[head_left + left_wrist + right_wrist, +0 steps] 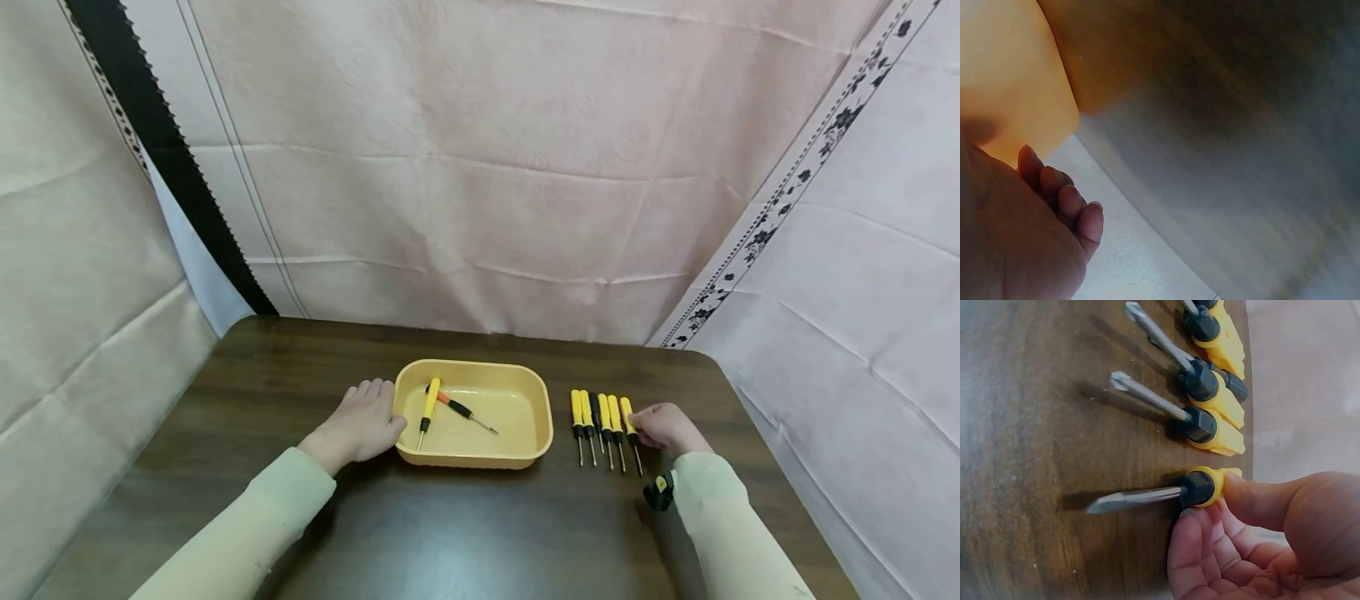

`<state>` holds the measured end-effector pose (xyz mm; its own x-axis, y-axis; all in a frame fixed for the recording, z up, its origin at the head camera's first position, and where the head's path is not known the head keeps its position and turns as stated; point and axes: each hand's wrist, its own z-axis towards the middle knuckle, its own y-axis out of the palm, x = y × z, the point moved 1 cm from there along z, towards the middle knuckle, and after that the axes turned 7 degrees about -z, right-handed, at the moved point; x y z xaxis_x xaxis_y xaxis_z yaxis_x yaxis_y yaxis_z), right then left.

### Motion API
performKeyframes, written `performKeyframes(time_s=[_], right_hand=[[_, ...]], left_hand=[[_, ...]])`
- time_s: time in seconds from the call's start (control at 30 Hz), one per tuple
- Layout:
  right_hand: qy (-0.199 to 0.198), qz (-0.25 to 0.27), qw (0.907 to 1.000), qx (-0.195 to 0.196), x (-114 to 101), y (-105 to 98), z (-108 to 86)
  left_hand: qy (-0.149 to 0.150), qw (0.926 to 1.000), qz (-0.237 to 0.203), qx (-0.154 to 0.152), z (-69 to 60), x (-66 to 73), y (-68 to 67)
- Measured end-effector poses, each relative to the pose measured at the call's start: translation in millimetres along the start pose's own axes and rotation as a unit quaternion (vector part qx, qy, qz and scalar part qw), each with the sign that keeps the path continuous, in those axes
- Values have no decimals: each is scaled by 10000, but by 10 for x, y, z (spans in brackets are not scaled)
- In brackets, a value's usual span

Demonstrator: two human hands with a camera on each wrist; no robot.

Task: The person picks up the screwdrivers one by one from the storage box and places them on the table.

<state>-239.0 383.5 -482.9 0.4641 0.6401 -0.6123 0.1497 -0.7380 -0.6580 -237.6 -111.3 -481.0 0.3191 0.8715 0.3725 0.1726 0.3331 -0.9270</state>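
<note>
My right hand (664,428) pinches the yellow handle of a flat-blade screwdriver (1132,500) between thumb and fingers. This screwdriver is the rightmost of a row, its shaft pointing toward me. Left of it lie several more screwdrivers (603,412), yellow-handled apart from one black one (596,410). My left hand (365,423) rests against the left side of a yellow plastic tray (472,460), thumb at the rim and fingers loosely extended. Inside the tray are a yellow-handled screwdriver (430,406) and a red-and-black one (459,408). The left wrist view shows the tray's wall (1016,69) beside my fingers.
A dark wooden table (450,533) bears the tray and the row. Its far edge meets a pale cloth curtain (487,208), with more cloth hanging at both sides. A small black device (658,492) sits at my right wrist.
</note>
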Motion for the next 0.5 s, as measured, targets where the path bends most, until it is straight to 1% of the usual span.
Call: performKeyframes(time_s=[0.1,0.23,0.37,0.5], right_hand=[[24,36,9999,-113,-5,-24,11],[53,115,9997,-214,-11,-46,-30],[91,230,9996,-153,-38,-42,-65],[169,314,9994,-16,-22,-12,-38]], left_hand=[[-51,10000,-70,-12,11,-10,14],[-76,9999,-120,-69,14,-9,27],[-40,9999,-130,-31,8,-10,11],[-37,9998,-201,-15,2,0,0]])
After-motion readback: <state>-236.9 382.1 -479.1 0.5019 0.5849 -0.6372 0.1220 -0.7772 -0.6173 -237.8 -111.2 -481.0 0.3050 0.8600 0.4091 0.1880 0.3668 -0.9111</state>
